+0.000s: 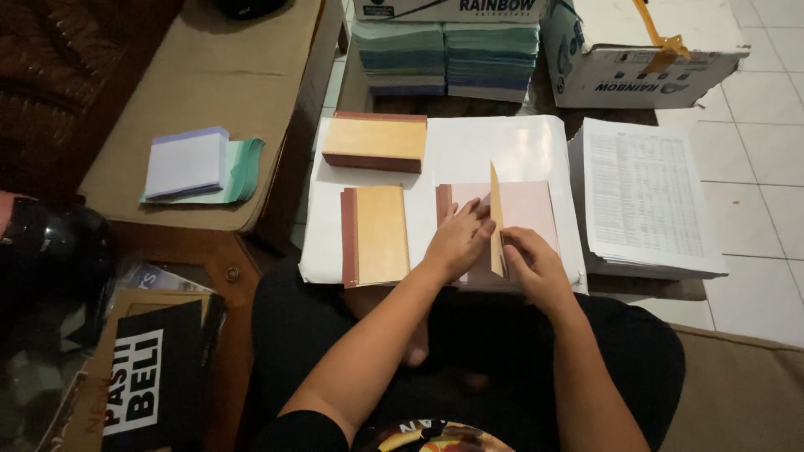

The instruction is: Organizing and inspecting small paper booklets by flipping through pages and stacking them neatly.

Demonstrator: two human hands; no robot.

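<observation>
Pinched upright by right hand (536, 266), tan card cover (497, 219) is being turned; pink booklet (528, 211) is flattened by open left hand (458, 238).

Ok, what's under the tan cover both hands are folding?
Under the tan cover held by the left hand and right hand lies a pink booklet; the hands hide its lower part.

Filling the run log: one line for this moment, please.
left hand: flat on pink pad | right hand: lifting tan cover on edge | white sheet underneath
</observation>
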